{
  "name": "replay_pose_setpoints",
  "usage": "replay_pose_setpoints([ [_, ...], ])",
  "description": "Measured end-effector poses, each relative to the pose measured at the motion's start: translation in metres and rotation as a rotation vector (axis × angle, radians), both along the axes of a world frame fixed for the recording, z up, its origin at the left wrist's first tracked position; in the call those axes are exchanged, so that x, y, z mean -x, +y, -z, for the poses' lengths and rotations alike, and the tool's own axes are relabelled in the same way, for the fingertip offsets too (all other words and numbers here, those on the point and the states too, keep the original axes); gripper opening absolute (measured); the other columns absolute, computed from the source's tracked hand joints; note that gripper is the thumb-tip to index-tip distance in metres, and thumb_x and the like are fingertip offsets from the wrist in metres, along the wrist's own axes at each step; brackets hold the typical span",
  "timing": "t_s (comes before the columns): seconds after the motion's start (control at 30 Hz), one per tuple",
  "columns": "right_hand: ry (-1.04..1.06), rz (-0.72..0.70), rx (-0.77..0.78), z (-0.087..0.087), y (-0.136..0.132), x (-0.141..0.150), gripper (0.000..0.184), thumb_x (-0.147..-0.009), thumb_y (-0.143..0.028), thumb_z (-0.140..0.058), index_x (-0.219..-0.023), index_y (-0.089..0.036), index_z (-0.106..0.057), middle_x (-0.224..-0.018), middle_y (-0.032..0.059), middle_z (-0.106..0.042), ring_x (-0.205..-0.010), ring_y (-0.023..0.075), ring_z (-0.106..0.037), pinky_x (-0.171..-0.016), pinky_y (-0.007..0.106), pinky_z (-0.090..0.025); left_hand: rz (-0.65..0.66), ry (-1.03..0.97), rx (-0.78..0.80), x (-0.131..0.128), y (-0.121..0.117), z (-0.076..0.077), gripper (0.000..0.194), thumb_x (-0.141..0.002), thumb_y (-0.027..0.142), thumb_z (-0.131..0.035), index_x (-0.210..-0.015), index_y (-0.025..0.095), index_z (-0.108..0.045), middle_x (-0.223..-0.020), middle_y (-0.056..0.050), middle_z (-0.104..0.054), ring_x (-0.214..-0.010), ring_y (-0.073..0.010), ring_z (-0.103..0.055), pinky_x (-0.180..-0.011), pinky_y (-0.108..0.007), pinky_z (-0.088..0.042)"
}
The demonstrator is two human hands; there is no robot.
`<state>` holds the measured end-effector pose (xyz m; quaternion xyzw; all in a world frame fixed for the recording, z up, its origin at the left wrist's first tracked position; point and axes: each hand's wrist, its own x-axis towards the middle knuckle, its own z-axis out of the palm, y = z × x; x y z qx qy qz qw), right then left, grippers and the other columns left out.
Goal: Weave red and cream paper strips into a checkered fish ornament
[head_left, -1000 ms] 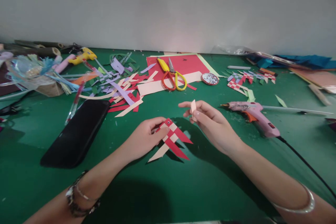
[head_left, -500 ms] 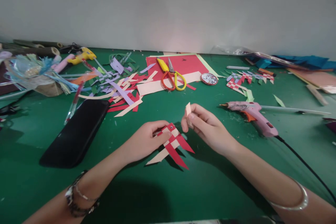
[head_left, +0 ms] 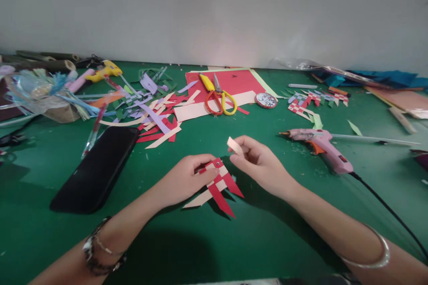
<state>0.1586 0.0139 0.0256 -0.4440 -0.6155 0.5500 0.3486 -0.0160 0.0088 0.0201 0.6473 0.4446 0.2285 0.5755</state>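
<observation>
Between thumb and fingers, my left hand (head_left: 189, 178) pinches a woven paper fish (head_left: 220, 185) of red and pale peach strips. The fish has a small googly eye near its top corner, and its pointed strip ends fan out toward me. Just right of it, my right hand (head_left: 261, 164) is closed on a short peach paper strip (head_left: 234, 146), whose free end points up and left. The strip and the fish are apart. Part of the fish is hidden under my left thumb and fingers.
A pink glue gun (head_left: 321, 144) lies at right, its cord trailing toward me. A black phone (head_left: 96, 169) rests at left. Scissors (head_left: 220, 98) and a yellow cutter (head_left: 206, 82) lie on red paper (head_left: 240, 82) behind, beside a dish of googly eyes (head_left: 266, 100) and paper scraps (head_left: 157, 120).
My right hand has turned, so the peach strip now tilts to the left instead of standing nearly upright. The fish in my left hand has tipped slightly, its tails shifting left.
</observation>
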Motion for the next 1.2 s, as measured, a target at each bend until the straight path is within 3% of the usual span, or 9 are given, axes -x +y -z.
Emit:
replay_pose_setpoints([
  [0.23,-0.024,-0.072,0.175,0.005,-0.001,0.005,0.022,-0.066,-0.034,-0.062,-0.071,-0.016,-0.051,-0.06,-0.0053,-0.046,-0.053,0.0059,-0.038,-0.05,0.02,-0.029,0.023,0.058,-0.008,0.001,-0.001,-0.001,0.024,-0.078,0.038,-0.044,-0.072,0.016,-0.054,-0.059,0.005,-0.041,-0.054,-0.009,-0.034,-0.048,-0.019,-0.028],
  [0.43,-0.082,-0.023,0.15,0.005,-0.001,0.007,0.023,-0.068,-0.036,-0.057,-0.061,-0.016,-0.047,-0.054,-0.0068,-0.037,-0.049,0.0051,-0.029,-0.046,0.02,-0.022,0.051,0.034,-0.024,0.001,-0.001,0.0,0.021,-0.078,0.034,-0.045,-0.068,0.017,-0.05,-0.059,0.006,-0.038,-0.054,-0.0086,-0.033,-0.048,-0.019,-0.029],
  [0.63,-0.105,-0.001,0.098,0.003,0.0,0.003,0.021,-0.071,-0.036,-0.054,-0.065,-0.017,-0.049,-0.054,-0.007,-0.033,-0.049,0.0057,-0.027,-0.045,0.021,-0.021,0.057,0.104,-0.024,0.001,-0.001,0.002,0.021,-0.079,0.032,-0.041,-0.066,0.017,-0.049,-0.058,0.006,-0.039,-0.054,-0.0093,-0.035,-0.05,-0.019,-0.03],
  [0.8,-0.045,0.163,0.051,0.001,0.007,-0.004,0.021,-0.071,-0.037,-0.056,-0.067,-0.017,-0.052,-0.051,-0.0067,-0.037,-0.047,0.006,-0.031,-0.044,0.021,-0.023,0.041,0.082,0.005,0.001,-0.001,0.0,0.018,-0.078,0.029,-0.043,-0.067,0.017,-0.05,-0.058,0.006,-0.042,-0.055,-0.0091,-0.039,-0.052,-0.019,-0.032],
  [0.97,0.192,0.429,-0.01,0.002,0.013,-0.007,0.019,-0.071,-0.037,-0.057,-0.068,-0.019,-0.052,-0.047,-0.0085,-0.034,-0.043,0.005,-0.029,-0.044,0.021,-0.027,0.059,-0.021,0.073,0.003,-0.001,0.002,0.023,-0.081,0.033,-0.043,-0.065,0.017,-0.047,-0.052,0.008,-0.04,-0.047,-0.0066,-0.038,-0.046,-0.017,-0.03],
  [1.2,0.072,0.248,0.004,0.006,0.005,-0.001,0.029,-0.075,-0.045,-0.05,-0.07,-0.017,-0.057,-0.053,-0.0055,-0.037,-0.045,0.0059,-0.03,-0.043,0.022,-0.025,0.063,-0.125,0.113,0.002,0.0,0.002,0.027,-0.083,0.036,-0.042,-0.066,0.016,-0.05,-0.049,0.007,-0.045,-0.043,-0.0054,-0.041,-0.044,-0.016,-0.032],
])
